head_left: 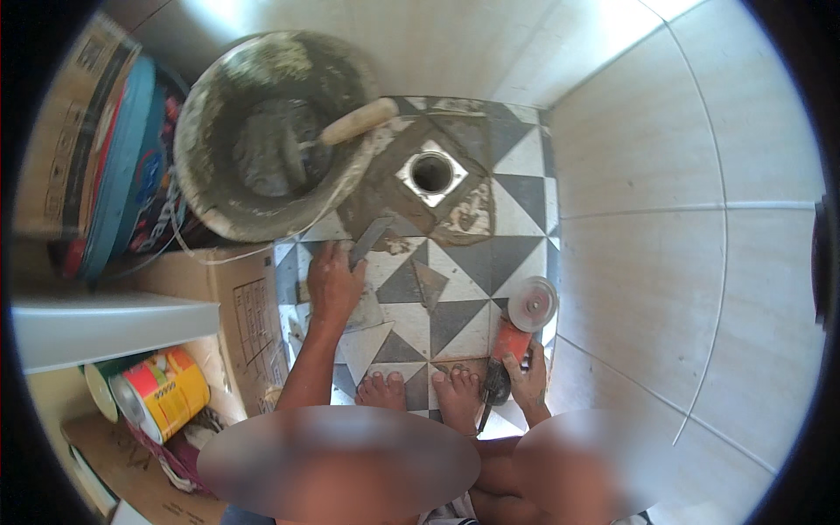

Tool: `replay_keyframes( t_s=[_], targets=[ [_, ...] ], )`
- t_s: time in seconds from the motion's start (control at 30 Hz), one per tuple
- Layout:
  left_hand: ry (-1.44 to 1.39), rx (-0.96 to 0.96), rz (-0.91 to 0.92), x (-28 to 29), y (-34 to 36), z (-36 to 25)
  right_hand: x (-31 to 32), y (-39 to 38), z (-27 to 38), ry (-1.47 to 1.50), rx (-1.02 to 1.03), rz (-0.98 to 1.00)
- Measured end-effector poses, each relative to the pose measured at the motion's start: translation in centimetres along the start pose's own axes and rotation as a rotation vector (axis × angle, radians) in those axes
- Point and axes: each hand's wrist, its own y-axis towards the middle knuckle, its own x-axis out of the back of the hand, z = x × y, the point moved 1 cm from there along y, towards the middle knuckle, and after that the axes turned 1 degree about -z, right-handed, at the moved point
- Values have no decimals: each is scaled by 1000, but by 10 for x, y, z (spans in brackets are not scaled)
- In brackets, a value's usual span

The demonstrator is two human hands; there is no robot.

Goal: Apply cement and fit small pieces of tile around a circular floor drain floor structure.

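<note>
Over the patterned floor at left centre, my left hand (334, 284) pinches a narrow grey tile strip (371, 241) between thumb and fingers. The strip's far end points at the mortar bed around a square metal floor drain (431, 174). At the lower right, my right hand (528, 382) is wrapped around a red and black angle grinder (511, 339). Its round cutting disc (532, 304) faces up, close to the right wall; whether it spins I cannot tell. A piece of cut tile (363, 313) lies beside my left wrist.
A mortar-caked bucket (201, 166) stands at the far left, a wooden-handled trowel (359, 121) resting in it. Cardboard boxes (249, 324), a blue lid (131, 166) and a yellow can (171, 389) crowd the left. Tiled walls (639, 175) rise right and behind. My bare feet (457, 398) are near.
</note>
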Motion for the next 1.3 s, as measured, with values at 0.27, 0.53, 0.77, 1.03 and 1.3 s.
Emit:
replay_keyframes(
  t_s=[0.27,0.53,0.77,1.03,1.3],
  targets=[
    [-245,-314,7,-5,22,-70,11,-1,-10,172,-56,-4],
    [-115,-578,196,-46,24,-118,4,-6,-13,194,-25,-17],
    [-108,-596,200,-53,39,-118,8,0,-9,169,-64,17],
    [-138,-551,196,-58,53,-126,7,7,-11,159,-85,31],
    [-165,-465,192,-61,60,-140,9,10,-17,167,-84,45]
  ],
)
